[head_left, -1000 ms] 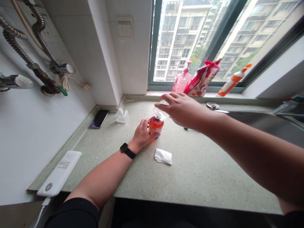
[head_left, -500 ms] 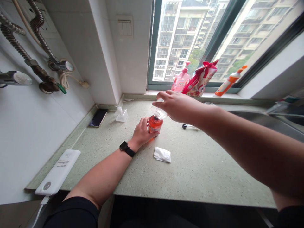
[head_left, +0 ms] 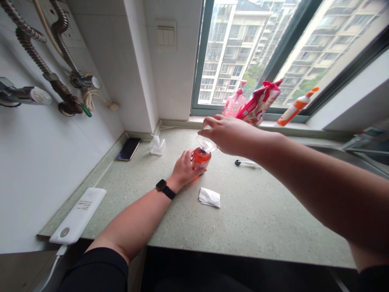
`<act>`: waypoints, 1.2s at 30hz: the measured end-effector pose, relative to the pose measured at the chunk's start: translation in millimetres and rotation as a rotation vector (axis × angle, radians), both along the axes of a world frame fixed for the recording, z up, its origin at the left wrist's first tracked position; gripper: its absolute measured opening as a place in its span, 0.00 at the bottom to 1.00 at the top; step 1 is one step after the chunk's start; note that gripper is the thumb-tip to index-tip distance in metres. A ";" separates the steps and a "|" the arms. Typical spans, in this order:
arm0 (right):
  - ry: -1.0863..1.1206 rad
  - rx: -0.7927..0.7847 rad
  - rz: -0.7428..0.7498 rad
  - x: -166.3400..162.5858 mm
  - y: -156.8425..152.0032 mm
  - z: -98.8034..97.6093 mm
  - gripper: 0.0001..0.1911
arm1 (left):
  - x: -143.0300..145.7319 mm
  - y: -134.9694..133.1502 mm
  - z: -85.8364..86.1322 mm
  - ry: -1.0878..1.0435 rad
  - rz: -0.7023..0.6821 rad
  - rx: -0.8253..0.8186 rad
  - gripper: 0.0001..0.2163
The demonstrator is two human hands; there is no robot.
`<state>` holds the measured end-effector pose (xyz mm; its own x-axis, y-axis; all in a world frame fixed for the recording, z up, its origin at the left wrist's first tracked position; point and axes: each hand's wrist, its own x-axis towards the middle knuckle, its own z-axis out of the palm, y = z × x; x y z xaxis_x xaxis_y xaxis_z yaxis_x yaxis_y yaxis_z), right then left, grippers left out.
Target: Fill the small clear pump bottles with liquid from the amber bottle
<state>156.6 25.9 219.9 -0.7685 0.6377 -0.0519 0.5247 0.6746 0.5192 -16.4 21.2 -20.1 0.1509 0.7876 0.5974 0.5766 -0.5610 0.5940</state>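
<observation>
Head view | left hand (head_left: 185,168): grip wrapped round orange bottle (head_left: 200,159), upright mid-bench (head_left: 258,215) | right hand (head_left: 226,134): grip pinching clear plastic piece (head_left: 206,144) at the bottle's mouth | progress: bottle looks nearly full; clear dispenser (head_left: 157,146) lies far left, not fitted.

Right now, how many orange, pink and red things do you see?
Orange: 2, the small bottle in the left hand and the tall bottle on the sill.
Pink: 1, the pump bottle.
Red: 1, the bag.
Total: 4.
</observation>
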 end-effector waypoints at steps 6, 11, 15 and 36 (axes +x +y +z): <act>0.025 -0.017 -0.033 -4.9 -2.6 0.8 0.27 | 0.4 0.3 -1.0 -0.012 -0.005 -0.001 0.38; 0.048 -0.019 -0.019 -6.3 -0.8 0.2 0.25 | 0.5 0.5 -1.4 -0.011 0.001 -0.005 0.38; 0.032 0.019 0.034 -5.8 3.6 -1.5 0.25 | 0.2 1.3 -1.7 -0.006 -0.002 0.011 0.38; -0.030 -0.002 0.019 -14.0 2.1 4.0 0.24 | -0.1 1.0 -0.7 -0.007 -0.008 0.001 0.38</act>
<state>142.6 28.0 223.9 -0.7786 0.6228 -0.0764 0.4960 0.6855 0.5330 -16.5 22.2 -20.8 0.1531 0.7859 0.5991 0.5675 -0.5662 0.5978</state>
